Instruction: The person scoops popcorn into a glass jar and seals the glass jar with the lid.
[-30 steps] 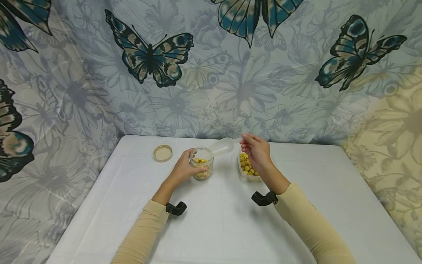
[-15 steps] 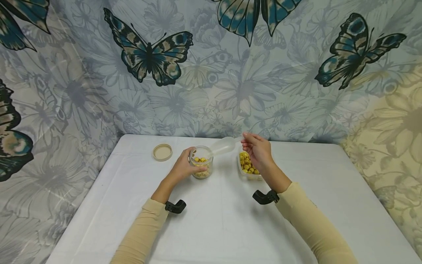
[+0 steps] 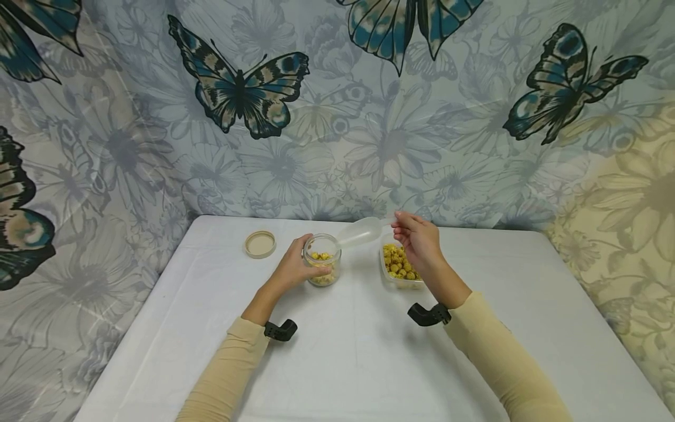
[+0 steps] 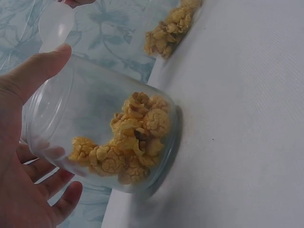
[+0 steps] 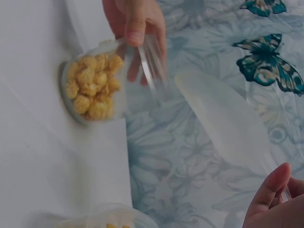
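Observation:
My left hand (image 3: pixel 293 268) grips a clear glass jar (image 4: pixel 95 104) near its rim, thumb on one side and fingers on the other. The jar stands upright on the table with caramel popcorn (image 5: pixel 92 85) in its lower part. My right hand (image 3: pixel 419 239) pinches the thin handle of a translucent plastic spoon (image 5: pixel 228 123). The spoon's bowl, with no popcorn seen in it, hangs tilted beside the jar's mouth. Below the right hand sits a clear plastic tub (image 3: pixel 389 280) of popcorn (image 3: pixel 399 262), partly hidden by that hand and wrist.
A beige jar lid (image 3: pixel 260 244) lies left of the jar on the white-covered table (image 3: pixel 337 357). A butterfly-patterned cloth (image 3: pixel 337 146) hangs right behind the table's back edge. Black wrist cameras (image 3: pixel 281 330) sit on both forearms.
The right hand and spoon have shifted slightly right, away from the jar, showing more of the tub. The left hand and jar stay in place.

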Action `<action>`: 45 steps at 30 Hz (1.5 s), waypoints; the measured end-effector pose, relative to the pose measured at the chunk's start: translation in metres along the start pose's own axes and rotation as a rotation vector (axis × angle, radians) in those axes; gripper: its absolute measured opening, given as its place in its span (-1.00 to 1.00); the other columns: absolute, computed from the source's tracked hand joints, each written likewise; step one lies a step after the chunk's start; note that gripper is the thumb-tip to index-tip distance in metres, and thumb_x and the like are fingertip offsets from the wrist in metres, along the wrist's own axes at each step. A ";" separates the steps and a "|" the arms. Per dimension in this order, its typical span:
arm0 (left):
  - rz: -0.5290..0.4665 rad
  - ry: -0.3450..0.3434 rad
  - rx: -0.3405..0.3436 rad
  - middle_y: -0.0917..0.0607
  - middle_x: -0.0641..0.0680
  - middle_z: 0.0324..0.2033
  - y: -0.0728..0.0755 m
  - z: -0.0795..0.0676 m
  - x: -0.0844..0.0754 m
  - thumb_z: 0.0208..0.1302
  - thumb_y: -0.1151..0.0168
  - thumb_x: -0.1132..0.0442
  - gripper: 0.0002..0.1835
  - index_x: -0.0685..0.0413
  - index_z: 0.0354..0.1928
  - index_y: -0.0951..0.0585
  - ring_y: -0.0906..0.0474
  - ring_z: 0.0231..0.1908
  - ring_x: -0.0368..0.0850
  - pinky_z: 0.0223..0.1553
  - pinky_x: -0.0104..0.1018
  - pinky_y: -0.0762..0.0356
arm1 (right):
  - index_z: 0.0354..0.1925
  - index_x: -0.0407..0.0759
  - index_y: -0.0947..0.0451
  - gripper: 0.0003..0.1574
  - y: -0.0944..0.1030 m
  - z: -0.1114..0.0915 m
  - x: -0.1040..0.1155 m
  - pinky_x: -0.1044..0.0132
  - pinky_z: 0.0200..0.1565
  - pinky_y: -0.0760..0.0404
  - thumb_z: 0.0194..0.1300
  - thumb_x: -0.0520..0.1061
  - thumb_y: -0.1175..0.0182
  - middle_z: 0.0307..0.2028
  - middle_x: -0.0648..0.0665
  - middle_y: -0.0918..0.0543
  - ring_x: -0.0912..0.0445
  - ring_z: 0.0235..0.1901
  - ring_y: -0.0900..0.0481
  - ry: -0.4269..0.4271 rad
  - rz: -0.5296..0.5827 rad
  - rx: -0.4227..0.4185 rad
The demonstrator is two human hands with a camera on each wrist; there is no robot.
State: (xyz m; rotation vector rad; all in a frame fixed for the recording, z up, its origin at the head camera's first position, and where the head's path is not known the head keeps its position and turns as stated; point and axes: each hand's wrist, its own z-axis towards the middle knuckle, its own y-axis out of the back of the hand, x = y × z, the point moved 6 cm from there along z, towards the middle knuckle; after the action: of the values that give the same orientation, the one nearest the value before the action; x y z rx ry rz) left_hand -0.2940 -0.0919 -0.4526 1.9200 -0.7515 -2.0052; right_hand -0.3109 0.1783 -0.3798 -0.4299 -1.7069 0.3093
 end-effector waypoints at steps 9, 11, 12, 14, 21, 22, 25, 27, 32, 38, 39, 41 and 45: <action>-0.037 -0.034 -0.023 -0.23 0.14 0.42 0.005 0.001 -0.014 -0.07 -0.55 -0.06 0.10 -0.01 0.48 -0.14 -0.15 0.44 0.11 0.42 0.12 -0.19 | -0.33 -0.17 -0.63 -0.85 0.009 -0.003 0.013 0.50 -0.51 -0.61 0.38 -0.21 -0.16 -0.61 -0.04 -0.68 0.21 -0.63 -0.59 0.015 0.069 0.013; -0.035 -0.045 -0.035 -0.21 0.12 0.43 0.006 0.002 -0.019 -0.07 -0.55 -0.07 0.10 -0.02 0.48 -0.14 -0.13 0.46 0.10 0.42 0.13 -0.18 | -0.33 -0.18 -0.62 -0.87 0.010 -0.003 0.015 0.50 -0.51 -0.61 0.38 -0.21 -0.17 -0.60 -0.04 -0.67 0.21 -0.63 -0.59 0.013 0.082 0.020; -0.034 -0.054 -0.039 -0.20 0.12 0.44 0.006 0.003 -0.021 -0.07 -0.55 -0.07 0.10 -0.03 0.48 -0.14 -0.11 0.47 0.11 0.42 0.14 -0.17 | -0.32 -0.18 -0.62 -0.87 0.011 -0.003 0.017 0.50 -0.51 -0.61 0.38 -0.21 -0.16 -0.60 -0.04 -0.67 0.21 -0.63 -0.59 0.015 0.086 0.022; -0.036 -0.073 -0.048 -0.18 0.11 0.45 0.006 0.004 -0.027 -0.06 -0.54 -0.07 0.10 -0.03 0.48 -0.14 -0.08 0.48 0.11 0.42 0.17 -0.16 | -0.30 -0.18 -0.60 -0.88 0.013 -0.004 0.021 0.50 -0.51 -0.60 0.38 -0.20 -0.16 -0.60 -0.04 -0.67 0.21 -0.63 -0.58 0.023 0.088 0.028; -0.055 -0.120 -0.044 -0.13 0.12 0.47 0.005 0.007 -0.044 -0.02 -0.52 -0.04 0.06 -0.05 0.49 -0.14 -0.03 0.49 0.13 0.41 0.24 -0.13 | -0.32 -0.21 -0.59 -0.88 0.020 -0.005 0.035 0.50 -0.54 -0.60 0.38 -0.22 -0.17 -0.59 -0.06 -0.67 0.21 -0.64 -0.58 0.077 0.111 0.037; -0.058 -0.124 -0.040 -0.13 0.12 0.47 0.004 0.007 -0.046 -0.01 -0.52 -0.04 0.05 -0.05 0.49 -0.14 -0.03 0.49 0.13 0.41 0.24 -0.12 | -0.33 -0.21 -0.60 -0.87 0.022 -0.005 0.036 0.49 -0.54 -0.60 0.38 -0.23 -0.16 -0.59 -0.06 -0.67 0.20 -0.64 -0.58 0.084 0.113 0.033; -0.071 -0.127 -0.028 -0.13 0.11 0.47 0.002 0.005 -0.052 0.00 -0.51 -0.02 0.04 -0.05 0.49 -0.15 -0.03 0.49 0.12 0.42 0.23 -0.11 | -0.30 -0.23 -0.63 -0.88 0.026 -0.005 0.041 0.48 -0.54 -0.60 0.37 -0.24 -0.17 -0.59 -0.08 -0.68 0.19 -0.64 -0.58 0.100 0.128 0.035; -0.079 -0.133 -0.020 -0.13 0.09 0.47 0.000 0.004 -0.056 0.00 -0.51 -0.04 0.03 -0.06 0.49 -0.16 -0.02 0.49 0.12 0.42 0.23 -0.10 | -0.29 -0.24 -0.64 -0.90 0.030 -0.006 0.046 0.47 -0.54 -0.61 0.35 -0.24 -0.19 -0.59 -0.08 -0.68 0.18 -0.64 -0.59 0.121 0.119 0.033; -0.088 -0.168 -0.009 -0.14 0.08 0.47 -0.003 0.003 -0.072 0.02 -0.49 -0.07 0.03 -0.06 0.49 -0.16 -0.06 0.48 0.12 0.40 0.24 -0.14 | -0.27 -0.25 -0.63 -0.92 0.038 -0.008 0.060 0.48 -0.54 -0.60 0.32 -0.24 -0.23 -0.59 -0.08 -0.68 0.18 -0.63 -0.59 0.189 0.072 0.022; -0.078 -0.190 0.001 -0.13 0.10 0.47 -0.011 0.003 -0.082 0.04 -0.49 -0.04 0.02 -0.03 0.49 -0.15 -0.07 0.48 0.12 0.39 0.23 -0.17 | -0.26 -0.25 -0.62 -0.93 0.045 -0.008 0.067 0.47 -0.54 -0.61 0.32 -0.24 -0.23 -0.59 -0.08 -0.69 0.18 -0.63 -0.60 0.203 0.042 0.011; -0.074 -0.197 0.005 -0.13 0.11 0.47 -0.013 0.003 -0.083 0.05 -0.48 -0.03 0.02 -0.01 0.49 -0.15 -0.07 0.48 0.13 0.39 0.24 -0.17 | -0.27 -0.25 -0.62 -0.94 0.046 -0.008 0.069 0.47 -0.54 -0.61 0.31 -0.25 -0.23 -0.59 -0.08 -0.69 0.18 -0.64 -0.60 0.208 0.042 0.009; -0.071 -0.210 0.015 -0.13 0.12 0.48 -0.017 0.003 -0.085 0.06 -0.48 -0.02 0.01 0.00 0.49 -0.15 -0.06 0.48 0.13 0.39 0.23 -0.17 | -0.30 -0.24 -0.63 -0.95 0.047 -0.010 0.072 0.47 -0.56 -0.61 0.30 -0.26 -0.24 -0.59 -0.09 -0.69 0.18 -0.65 -0.61 0.228 0.039 0.001; -0.061 -0.245 0.029 -0.16 0.13 0.47 -0.024 0.002 -0.089 0.07 -0.47 0.00 0.00 0.04 0.49 -0.15 -0.05 0.48 0.12 0.40 0.21 -0.18 | -0.35 -0.24 -0.66 -0.93 0.050 -0.013 0.079 0.45 -0.59 -0.61 0.27 -0.32 -0.25 -0.61 -0.10 -0.70 0.17 -0.67 -0.61 0.291 0.013 -0.012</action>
State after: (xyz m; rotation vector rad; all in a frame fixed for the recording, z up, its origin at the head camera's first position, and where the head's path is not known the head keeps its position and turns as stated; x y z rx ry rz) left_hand -0.2837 -0.0248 -0.3900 1.7517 -0.7919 -2.3082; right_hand -0.3037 0.2577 -0.3292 -0.4709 -1.4224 0.2337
